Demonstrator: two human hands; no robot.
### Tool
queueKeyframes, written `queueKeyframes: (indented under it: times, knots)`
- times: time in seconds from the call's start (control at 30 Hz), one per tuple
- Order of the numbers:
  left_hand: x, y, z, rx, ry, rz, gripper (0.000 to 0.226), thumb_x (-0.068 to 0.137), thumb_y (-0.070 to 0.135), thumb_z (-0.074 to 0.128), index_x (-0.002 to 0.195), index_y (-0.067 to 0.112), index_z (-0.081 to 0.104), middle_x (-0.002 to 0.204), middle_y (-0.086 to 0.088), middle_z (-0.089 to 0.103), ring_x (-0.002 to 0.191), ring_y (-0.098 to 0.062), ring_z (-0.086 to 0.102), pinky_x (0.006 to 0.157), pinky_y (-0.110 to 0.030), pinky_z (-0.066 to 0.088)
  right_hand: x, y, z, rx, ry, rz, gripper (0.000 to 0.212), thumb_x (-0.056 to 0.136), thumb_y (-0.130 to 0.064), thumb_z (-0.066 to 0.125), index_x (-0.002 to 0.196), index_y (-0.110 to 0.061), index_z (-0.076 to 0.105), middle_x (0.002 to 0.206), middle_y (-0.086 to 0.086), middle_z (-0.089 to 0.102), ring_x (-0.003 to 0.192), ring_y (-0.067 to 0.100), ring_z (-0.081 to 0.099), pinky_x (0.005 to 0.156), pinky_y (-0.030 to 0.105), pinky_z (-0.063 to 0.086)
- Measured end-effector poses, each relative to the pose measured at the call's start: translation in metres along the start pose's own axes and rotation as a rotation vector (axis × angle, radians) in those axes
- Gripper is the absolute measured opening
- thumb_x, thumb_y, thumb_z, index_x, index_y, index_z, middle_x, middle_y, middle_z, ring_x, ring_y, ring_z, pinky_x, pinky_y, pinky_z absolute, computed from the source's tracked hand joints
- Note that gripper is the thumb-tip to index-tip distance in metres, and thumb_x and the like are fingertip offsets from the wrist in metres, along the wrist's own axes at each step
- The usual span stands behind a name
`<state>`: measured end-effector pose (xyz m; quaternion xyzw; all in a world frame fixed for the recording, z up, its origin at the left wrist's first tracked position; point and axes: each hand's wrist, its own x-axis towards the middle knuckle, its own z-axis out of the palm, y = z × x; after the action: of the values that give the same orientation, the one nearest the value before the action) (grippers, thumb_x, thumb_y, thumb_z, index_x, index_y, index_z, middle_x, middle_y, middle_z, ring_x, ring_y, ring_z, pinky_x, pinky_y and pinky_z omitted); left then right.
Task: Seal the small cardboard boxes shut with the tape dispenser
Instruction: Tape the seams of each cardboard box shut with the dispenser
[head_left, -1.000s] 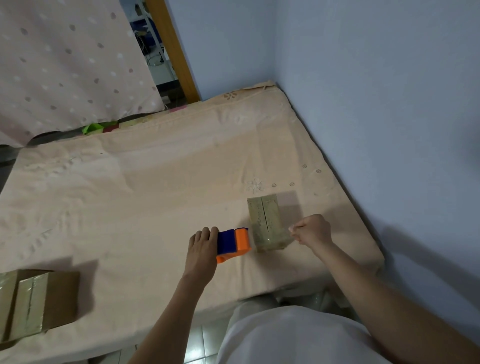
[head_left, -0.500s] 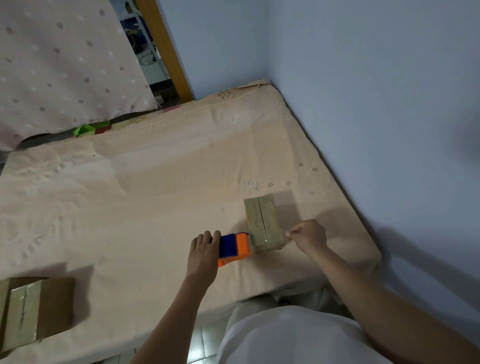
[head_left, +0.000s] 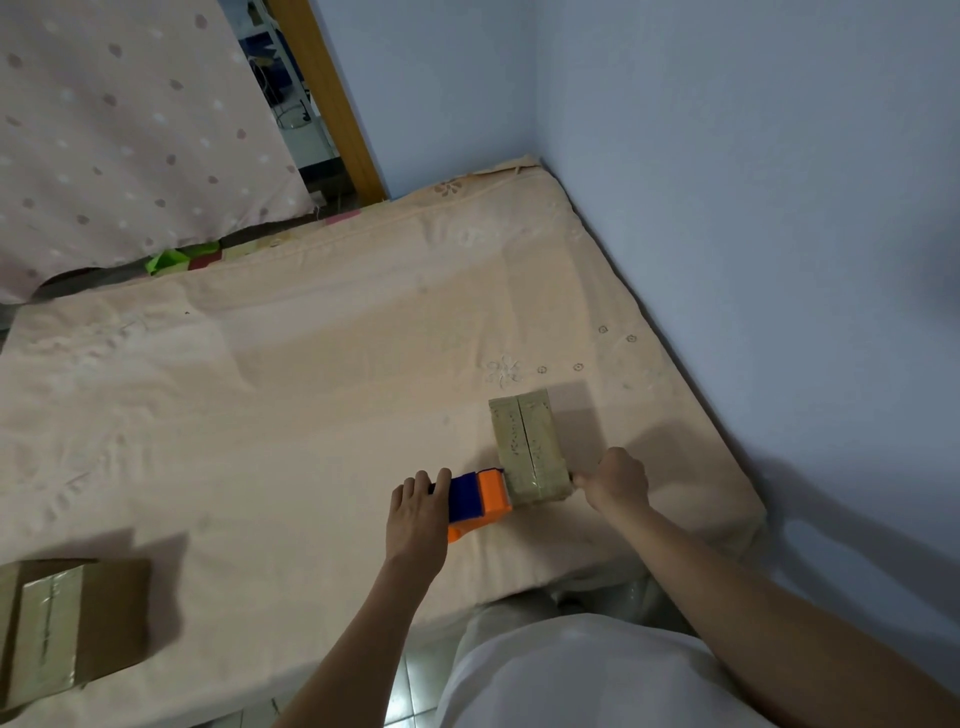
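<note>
The small box (head_left: 530, 449) sits near the bed's (head_left: 311, 415) front edge. The tape dispenser (head_left: 475, 501) is gripped by the left hand (head_left: 418, 512) against its near end; tape looks pinched by the right hand (head_left: 615, 478). Light, crushable cardboard, probably best steadied at the sides.

A mattress (head_left: 322, 395) under a peach sheet with faint embroidered flowers fills most of the room's corner. Pale blue walls (head_left: 727, 182) close it in, one running along the sheet's edge beyond the right hand, the other at the far end. Further out from the left hand a spotted pinkish curtain (head_left: 119, 130) hangs beside a wooden door frame (head_left: 332, 104). Greenish floor tiles (head_left: 410, 686) show nearest, below the arms. The light is dim and soft.
</note>
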<state>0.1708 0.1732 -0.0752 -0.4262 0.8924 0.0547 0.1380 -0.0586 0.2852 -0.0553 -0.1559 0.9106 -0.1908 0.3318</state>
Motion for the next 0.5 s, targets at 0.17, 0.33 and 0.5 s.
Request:
queueKeyframes:
  times: [0.17,0.33,0.5]
  knots:
    - [0.0,0.0,-0.005,0.036,0.014,0.016,0.063,0.09,0.023,0.066,0.141,0.021,0.03,0.129,-0.003,0.047,0.118,-0.02,0.045,0.104,-0.03,0.034,-0.002,-0.014,0.009,0.106,0.084,-0.129,0.036,0.092,-0.019,0.064,0.062,-0.012,0.045,0.061,0.003,0.047,0.067,0.028,0.052,0.05,0.028,0.03]
    - [0.0,0.001,-0.013,0.061,0.018,0.028,0.065,0.089,0.02,0.066,0.143,0.021,0.03,0.13,-0.004,0.046,0.117,-0.021,0.045,0.104,-0.031,0.034,-0.014,-0.028,0.024,0.09,-0.078,-0.171,0.048,0.077,-0.036,0.086,0.103,-0.009,0.055,0.099,0.003,0.063,0.095,0.023,0.065,0.063,0.027,0.051]
    - [-0.002,-0.005,-0.016,0.05,0.039,0.035,0.065,0.085,0.02,0.07,0.139,0.023,0.033,0.125,-0.002,0.048,0.112,-0.019,0.046,0.102,-0.03,0.036,-0.012,-0.028,0.023,0.084,-0.034,-0.114,0.055,0.069,-0.032,0.091,0.103,-0.011,0.053,0.109,0.006,0.066,0.098,0.025,0.065,0.072,0.036,0.056]
